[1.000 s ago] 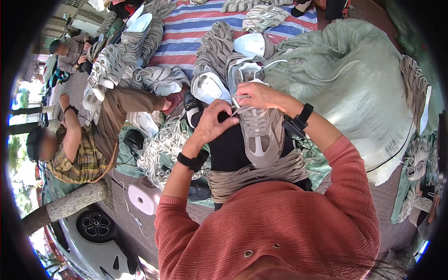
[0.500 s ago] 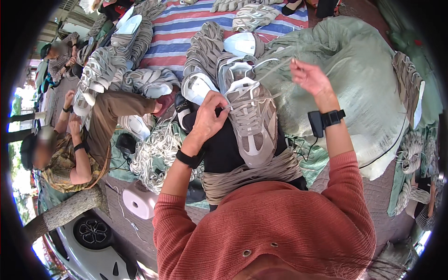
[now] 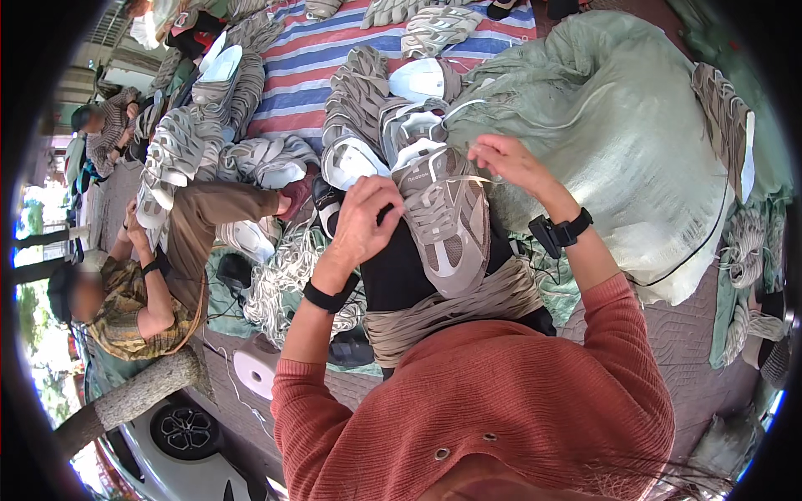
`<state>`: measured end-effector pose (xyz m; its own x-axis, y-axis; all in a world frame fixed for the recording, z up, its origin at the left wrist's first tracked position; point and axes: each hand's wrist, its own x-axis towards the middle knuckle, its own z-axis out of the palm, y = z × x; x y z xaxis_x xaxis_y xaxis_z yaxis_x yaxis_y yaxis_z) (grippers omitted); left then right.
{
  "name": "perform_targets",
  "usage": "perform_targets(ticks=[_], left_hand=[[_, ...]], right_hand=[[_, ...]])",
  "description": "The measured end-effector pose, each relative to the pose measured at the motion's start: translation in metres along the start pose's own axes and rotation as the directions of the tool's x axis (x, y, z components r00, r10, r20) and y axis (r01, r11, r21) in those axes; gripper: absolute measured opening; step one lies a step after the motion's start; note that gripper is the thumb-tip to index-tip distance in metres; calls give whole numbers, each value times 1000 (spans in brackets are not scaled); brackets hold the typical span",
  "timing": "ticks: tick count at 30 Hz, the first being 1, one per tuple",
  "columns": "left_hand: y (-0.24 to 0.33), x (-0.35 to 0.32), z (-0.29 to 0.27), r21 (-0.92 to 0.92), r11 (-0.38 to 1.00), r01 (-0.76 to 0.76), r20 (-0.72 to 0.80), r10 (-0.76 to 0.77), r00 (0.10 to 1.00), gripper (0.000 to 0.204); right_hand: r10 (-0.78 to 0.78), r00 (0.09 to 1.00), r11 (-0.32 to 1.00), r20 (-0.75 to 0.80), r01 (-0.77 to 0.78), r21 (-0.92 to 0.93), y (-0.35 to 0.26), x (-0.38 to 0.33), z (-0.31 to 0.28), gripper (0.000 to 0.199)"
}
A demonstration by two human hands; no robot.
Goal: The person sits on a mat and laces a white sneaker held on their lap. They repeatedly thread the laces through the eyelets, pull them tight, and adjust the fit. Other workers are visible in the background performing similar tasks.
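Observation:
A grey-beige lace-up sneaker (image 3: 455, 238) rests on my lap, its toe toward me and its white-lined opening away. Flat pale laces cross its tongue. My left hand (image 3: 365, 219) is beside the sneaker's left edge with its fingers curled in; whatever they grip, if anything, is hidden. Over the right side of the opening, my right hand (image 3: 508, 164) has its fingers bent and slightly apart, with nothing visible between the tips. A loose shoelace (image 3: 464, 178) stretches right from the upper eyelets and passes just below those fingers. Tan cords (image 3: 451, 317) wrap round my thighs.
Stacked shoe uppers (image 3: 355, 100) stand beyond my lap, near a striped sheet (image 3: 292, 83). A big pale-green sack (image 3: 618, 167) bulges at right. White laces (image 3: 284, 292) are heaped at left, by a seated co-worker (image 3: 138, 301). A white roll (image 3: 253, 371) lies nearby.
My right hand has come down and left toward the sneaker; the lace strand it pulled up to the right no longer shows. My left hand has shifted slightly left, its fingers curling more.

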<state>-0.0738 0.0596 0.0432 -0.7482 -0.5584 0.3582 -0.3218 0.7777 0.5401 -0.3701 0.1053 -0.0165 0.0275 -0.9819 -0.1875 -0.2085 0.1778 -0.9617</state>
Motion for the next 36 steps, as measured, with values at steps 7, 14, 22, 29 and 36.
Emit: perform_targets(ticks=[7, 14, 22, 29, 36], left_hand=[[-12, 36, 38, 176, 970, 166, -85, -153, 985, 18], [-17, 20, 16, -711, 599, 367, 56, -472, 880, 4], [-39, -69, -50, -969, 108, 224, 89, -689, 719, 7], [-76, -108, -85, 142, 634, 760, -208, -732, 649, 12], [-47, -2, -8, 70, 970, 235, -217, -215, 952, 8]], right_hand=[[-356, 934, 907, -26, 339, -251, -16, 5, 32, 21], [2, 998, 994, 65, 5, -110, -22, -15, 28, 19], [-188, 982, 978, 2, 187, 93, -4, -15, 35, 21], [-69, 986, 997, 149, 64, 36, -11, -16, 23, 20], [-8, 998, 993, 66, 0, 114, -20, -7, 37, 19]])
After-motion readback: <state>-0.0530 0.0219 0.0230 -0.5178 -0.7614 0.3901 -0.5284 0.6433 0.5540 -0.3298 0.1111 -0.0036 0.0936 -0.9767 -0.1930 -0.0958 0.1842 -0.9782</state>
